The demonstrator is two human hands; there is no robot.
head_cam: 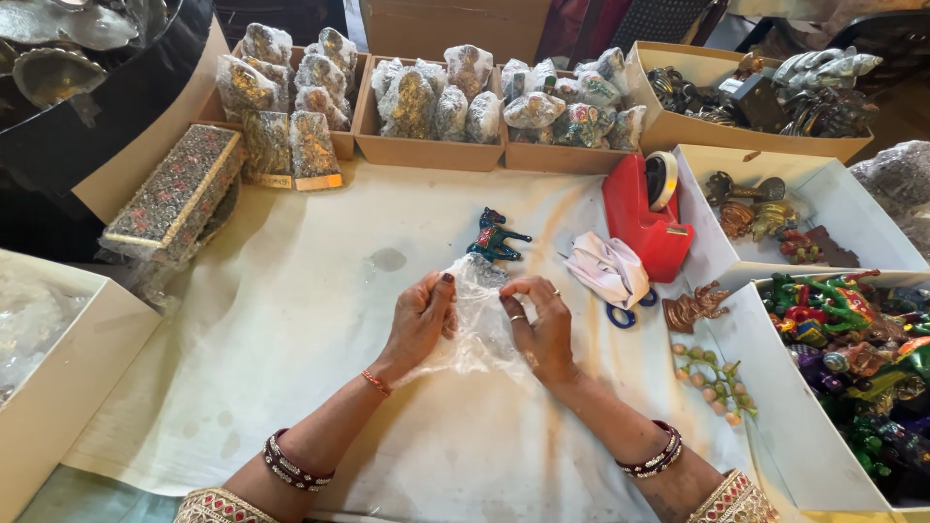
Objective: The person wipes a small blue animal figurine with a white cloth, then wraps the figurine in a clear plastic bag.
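My left hand (418, 320) and my right hand (539, 324) both grip a clear plastic bag (480, 324) that lies on the white cloth-covered table (291, 320). The bag's upper end reaches toward a small teal and red animal figurine (496, 237), which stands just beyond my fingers. Both wrists wear dark bangles.
Cardboard boxes of wrapped figurines (426, 102) line the far edge. A red tape dispenser (644, 218), white folded cloth (605, 269) and blue-handled scissors (625, 312) lie to the right. White boxes of coloured figurines (852, 339) stand at the right, and a decorated long box (179, 189) at the left.
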